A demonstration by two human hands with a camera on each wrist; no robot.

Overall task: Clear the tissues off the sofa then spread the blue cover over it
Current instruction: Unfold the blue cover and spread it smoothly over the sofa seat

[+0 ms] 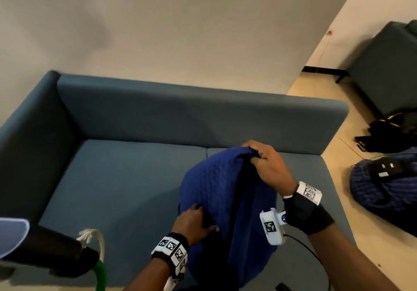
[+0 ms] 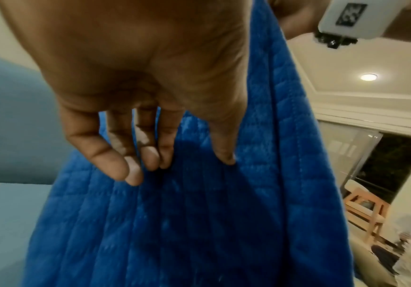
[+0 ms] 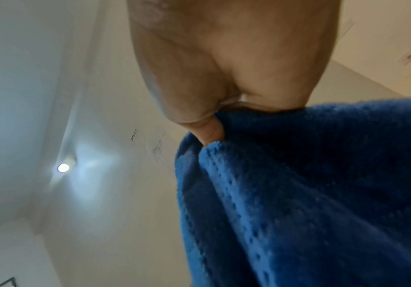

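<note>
Above the right seat cushion of the teal sofa (image 1: 126, 177) hangs the blue quilted cover (image 1: 218, 189), bunched in long folds. My right hand (image 1: 256, 154) grips its top edge, fingers curled into the cloth; in the right wrist view the right hand (image 3: 211, 124) pinches the cover (image 3: 310, 184). My left hand (image 1: 196, 217) lies lower on the cover's left side. In the left wrist view the left hand (image 2: 150, 161) has nearly straight fingers (image 2: 131, 170) that touch the cover (image 2: 199, 223) without holding it. No tissues show on the seat cushions.
A dark object (image 1: 45, 250) with a white knotted strip and a green piece juts in at the lower left, over the sofa's front edge. Bags (image 1: 388, 177) lie on the floor to the right. A second sofa (image 1: 388, 69) stands at the far right.
</note>
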